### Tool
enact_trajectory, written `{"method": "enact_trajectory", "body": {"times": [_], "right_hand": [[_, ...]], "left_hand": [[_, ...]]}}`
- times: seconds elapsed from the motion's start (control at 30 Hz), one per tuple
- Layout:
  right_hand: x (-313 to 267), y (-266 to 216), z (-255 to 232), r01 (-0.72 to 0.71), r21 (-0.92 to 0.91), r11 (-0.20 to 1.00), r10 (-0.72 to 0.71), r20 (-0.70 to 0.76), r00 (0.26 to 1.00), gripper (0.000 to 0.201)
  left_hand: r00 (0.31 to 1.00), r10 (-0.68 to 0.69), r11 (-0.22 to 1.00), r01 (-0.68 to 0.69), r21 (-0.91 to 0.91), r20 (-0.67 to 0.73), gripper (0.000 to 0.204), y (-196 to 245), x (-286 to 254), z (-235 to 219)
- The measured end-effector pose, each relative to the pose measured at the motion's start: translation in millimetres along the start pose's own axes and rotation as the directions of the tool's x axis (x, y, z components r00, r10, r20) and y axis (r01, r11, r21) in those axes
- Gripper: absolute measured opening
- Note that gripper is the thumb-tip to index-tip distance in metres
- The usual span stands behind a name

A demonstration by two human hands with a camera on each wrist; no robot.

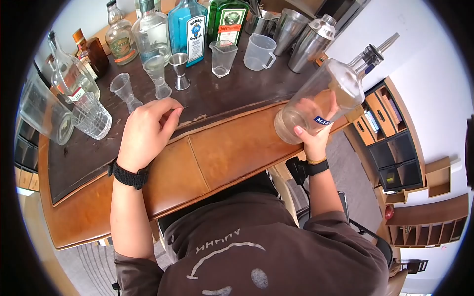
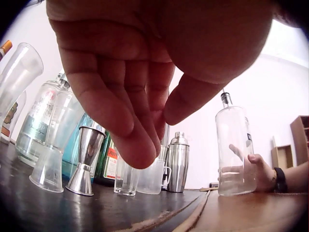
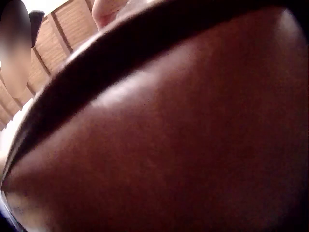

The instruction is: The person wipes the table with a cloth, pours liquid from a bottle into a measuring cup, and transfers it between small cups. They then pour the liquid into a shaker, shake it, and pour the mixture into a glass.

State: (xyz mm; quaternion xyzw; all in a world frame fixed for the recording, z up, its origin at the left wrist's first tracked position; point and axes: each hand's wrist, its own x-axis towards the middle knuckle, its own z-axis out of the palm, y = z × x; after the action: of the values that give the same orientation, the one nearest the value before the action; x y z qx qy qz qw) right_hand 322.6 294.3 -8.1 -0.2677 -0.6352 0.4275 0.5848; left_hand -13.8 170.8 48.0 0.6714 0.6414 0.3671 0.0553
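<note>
In the head view, my right hand (image 1: pixel 317 140) grips a clear glass bottle (image 1: pixel 340 81) low on its side. The bottle has a blue label and a metal pour spout, and its base is over the tan leather edge of the table. My left hand (image 1: pixel 150 129) hovers at the front of the dark top, fingers hanging loosely and holding nothing. Just beyond it are a clear plastic hourglass jigger (image 1: pixel 123 89), a taller clear one (image 1: pixel 157 76) and a steel jigger (image 2: pixel 87 159). The right wrist view is mostly filled by a brown leather surface (image 3: pixel 183 135).
At the back stand a blue gin bottle (image 1: pixel 182 24), a green bottle (image 1: pixel 224 22) and a steel cocktail shaker (image 1: pixel 313 44). A small glass beaker (image 1: pixel 222 59) and plastic measuring cup (image 1: pixel 257 52) stand before them. A cut-glass tumbler (image 1: pixel 93 116) and tall mixing glass (image 1: pixel 47 111) are left.
</note>
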Motion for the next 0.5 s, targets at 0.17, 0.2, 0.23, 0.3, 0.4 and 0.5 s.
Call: {"method": "enact_trajectory", "body": {"times": [0.17, 0.2, 0.23, 0.3, 0.4, 0.5], "right_hand": [[4, -24, -2, -0.142, 0.314, 0.939, 0.131, 0.056, 0.990, 0.116], [5, -31, -4, -0.169, 0.357, 0.919, 0.151, 0.078, 0.985, 0.118], [8, -35, -5, -0.171, 0.356, 0.919, 0.152, 0.079, 0.985, 0.118], [12, -42, -8, -0.145, 0.490, 0.860, 0.127, 0.069, 0.989, 0.121], [15, -61, -14, -0.195, 0.501, 0.843, 0.136, 0.152, 0.979, 0.124], [11, -52, -20, -0.247, 0.640, 0.728, 0.075, 0.284, 0.956, 0.130]], "left_hand": [[0.999, -0.023, 0.999, 0.021, -0.044, -0.038, 0.009, -3, 1, -1], [0.999, -0.024, 0.999, 0.022, -0.044, -0.039, 0.009, -3, 1, -1], [0.999, -0.018, 0.999, 0.017, -0.031, -0.032, 0.009, -3, 1, -1], [1.000, -0.012, 1.000, 0.011, -0.019, -0.025, 0.008, -2, 1, -1], [0.999, -0.027, 1.000, 0.026, -0.013, -0.021, 0.008, -1, 0, 0], [0.999, 0.000, 1.000, 0.000, -0.003, -0.032, 0.008, -3, 0, 1]]}}
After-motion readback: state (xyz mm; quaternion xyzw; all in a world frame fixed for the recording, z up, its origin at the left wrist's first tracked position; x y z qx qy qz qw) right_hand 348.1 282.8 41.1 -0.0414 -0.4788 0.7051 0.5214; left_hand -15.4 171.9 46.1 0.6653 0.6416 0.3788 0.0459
